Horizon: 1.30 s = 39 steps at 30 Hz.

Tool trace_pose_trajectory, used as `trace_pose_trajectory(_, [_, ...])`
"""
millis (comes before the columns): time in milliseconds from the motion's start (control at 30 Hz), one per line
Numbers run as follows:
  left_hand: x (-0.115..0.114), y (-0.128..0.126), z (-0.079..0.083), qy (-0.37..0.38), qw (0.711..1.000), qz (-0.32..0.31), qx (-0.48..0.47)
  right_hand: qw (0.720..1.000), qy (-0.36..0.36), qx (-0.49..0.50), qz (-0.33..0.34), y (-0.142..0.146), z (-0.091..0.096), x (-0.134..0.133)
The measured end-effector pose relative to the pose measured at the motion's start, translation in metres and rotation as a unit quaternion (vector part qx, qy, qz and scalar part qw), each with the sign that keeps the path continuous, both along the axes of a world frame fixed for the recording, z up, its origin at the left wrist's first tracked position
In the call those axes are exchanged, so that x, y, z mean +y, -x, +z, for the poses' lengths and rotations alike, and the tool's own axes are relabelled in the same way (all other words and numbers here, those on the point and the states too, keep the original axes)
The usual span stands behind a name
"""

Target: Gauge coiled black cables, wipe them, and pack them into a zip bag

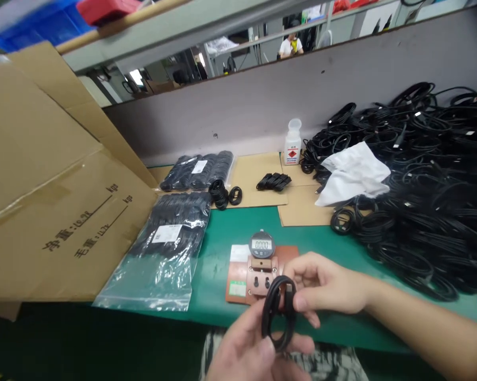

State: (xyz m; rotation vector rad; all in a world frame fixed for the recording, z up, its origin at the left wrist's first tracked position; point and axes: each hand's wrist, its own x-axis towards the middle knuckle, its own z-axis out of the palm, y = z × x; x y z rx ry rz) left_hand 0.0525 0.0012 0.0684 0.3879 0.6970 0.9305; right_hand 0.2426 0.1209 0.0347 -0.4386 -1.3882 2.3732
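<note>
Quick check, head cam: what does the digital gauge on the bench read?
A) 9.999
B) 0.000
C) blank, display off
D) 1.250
B: the round digital gauge on the brown fixture shows all zeros, while the left hand and right hand hold a coiled black cable just in front of it.

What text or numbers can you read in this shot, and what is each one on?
"0000": display of the digital gauge.
"kgs", twice, after Chinese weight lines with blurred figures: cardboard box.
Red hazard diamond, words unreadable: white bottle.
White labels on the bagged cables: too small to read.
Coiled cable in both hands: no text.
</note>
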Motion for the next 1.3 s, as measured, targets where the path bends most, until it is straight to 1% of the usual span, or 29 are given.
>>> trace_pose_trajectory(100, [-0.001,-0.004,0.006,-0.005,1.000,-0.001,-0.024,1.000,-0.006,0.005,0.010,-0.002,0.002,-0.002])
trace_pose_trajectory(167, [-0.002,-0.007,0.005,-0.019,1.000,0.013,0.001,1.000,-0.007,-0.004,0.004,-0.002,0.003,-0.003])
trace_pose_trajectory(267, [-0.006,-0.009,-0.001,-0.074,0.992,0.049,0.095,0.999,-0.021,-0.017,-0.026,-0.002,0.004,-0.003])
trace_pose_trajectory(300, [-0.007,-0.007,-0.003,-0.098,0.983,0.065,0.140,0.999,-0.026,-0.019,-0.031,-0.002,0.004,-0.003])
trace_pose_trajectory(333, [-0.007,-0.006,-0.005,-0.128,0.968,0.085,0.198,0.999,-0.029,-0.020,-0.032,-0.002,0.004,-0.002])
trace_pose_trajectory(367, [-0.007,-0.003,-0.007,-0.170,0.942,0.111,0.267,0.999,-0.032,-0.020,-0.029,-0.002,0.004,-0.002])
trace_pose_trajectory(400, [-0.007,0.000,-0.008,-0.228,0.901,0.139,0.343,0.999,-0.034,-0.021,-0.025,-0.003,0.004,-0.002])
trace_pose_trajectory(433, [-0.006,0.003,-0.008,-0.296,0.845,0.161,0.416,0.999,-0.035,-0.022,-0.020,-0.003,0.003,-0.002])
trace_pose_trajectory(500, [-0.002,0.009,-0.007,-0.432,0.716,0.167,0.523,0.999,-0.036,-0.019,-0.012,-0.004,0.002,-0.002])
trace_pose_trajectory(533, [0.000,0.011,-0.006,-0.481,0.663,0.154,0.553,0.999,-0.036,-0.017,-0.009,-0.005,0.002,-0.002])
trace_pose_trajectory(567, [0.001,0.012,-0.006,-0.511,0.625,0.136,0.574,0.999,-0.036,-0.015,-0.006,-0.005,0.002,-0.002])
trace_pose_trajectory(600, [0.003,0.012,-0.005,-0.524,0.603,0.120,0.589,0.999,-0.038,-0.015,-0.003,-0.005,0.002,-0.002])
trace_pose_trajectory(633, [0.004,0.011,-0.005,-0.528,0.589,0.109,0.601,0.999,-0.040,-0.016,-0.001,-0.006,0.003,-0.003])
trace_pose_trajectory(700, [0.006,0.010,-0.006,-0.531,0.572,0.098,0.617,0.999,-0.045,-0.021,0.007,-0.006,0.004,-0.003])
trace_pose_trajectory(767, [0.008,0.008,-0.005,-0.527,0.564,0.081,0.631,0.998,-0.051,-0.024,0.017,-0.006,0.005,-0.002])
trace_pose_trajectory(800, [0.009,0.008,-0.003,-0.520,0.567,0.060,0.636,0.998,-0.055,-0.026,0.021,-0.006,0.005,-0.002])
trace_pose_trajectory(833, [0.010,0.010,0.000,-0.506,0.581,0.025,0.637,0.998,-0.060,-0.029,0.024,-0.006,0.005,-0.002])
trace_pose_trajectory(867, [0.011,0.012,0.004,-0.482,0.606,-0.022,0.633,0.997,-0.066,-0.033,0.030,-0.006,0.004,-0.001])
trace_pose_trajectory(967, [0.011,0.024,0.022,-0.371,0.710,-0.178,0.571,0.994,-0.078,-0.043,0.060,-0.006,0.002,-0.001])
trace_pose_trajectory(1000, [0.011,0.029,0.027,-0.336,0.743,-0.204,0.542,0.994,-0.077,-0.040,0.073,-0.007,0.002,-0.001])
trace_pose_trajectory(1033, [0.009,0.035,0.032,-0.308,0.775,-0.209,0.510,0.993,-0.072,-0.033,0.084,-0.007,0.001,-0.001])
trace_pose_trajectory(1067, [0.008,0.040,0.034,-0.287,0.810,-0.192,0.475,0.994,-0.066,-0.023,0.088,-0.008,0.001,0.000])
trace_pose_trajectory(1100, [0.006,0.044,0.035,-0.268,0.846,-0.158,0.432,0.994,-0.060,-0.013,0.089,-0.009,0.001,0.000])
trace_pose_trajectory(1133, [0.004,0.046,0.034,-0.250,0.881,-0.112,0.386,0.995,-0.055,-0.004,0.086,-0.009,0.001,0.000])
trace_pose_trajectory(1167, [0.002,0.047,0.032,-0.232,0.908,-0.059,0.343,0.995,-0.051,0.004,0.082,-0.010,0.001,0.001])
trace_pose_trajectory(1200, [0.000,0.047,0.028,-0.216,0.925,-0.006,0.311,0.996,-0.047,0.010,0.079,-0.011,0.001,0.001])
trace_pose_trajectory(1233, [-0.002,0.045,0.025,-0.204,0.932,0.044,0.296,0.996,-0.041,0.017,0.077,-0.011,0.001,0.001])
trace_pose_trajectory(1267, [-0.003,0.041,0.021,-0.197,0.931,0.084,0.296,0.996,-0.036,0.022,0.077,-0.011,0.001,0.001])
trace_pose_trajectory(1300, [-0.004,0.036,0.017,-0.192,0.926,0.110,0.306,0.996,-0.029,0.027,0.078,-0.011,0.000,0.001])
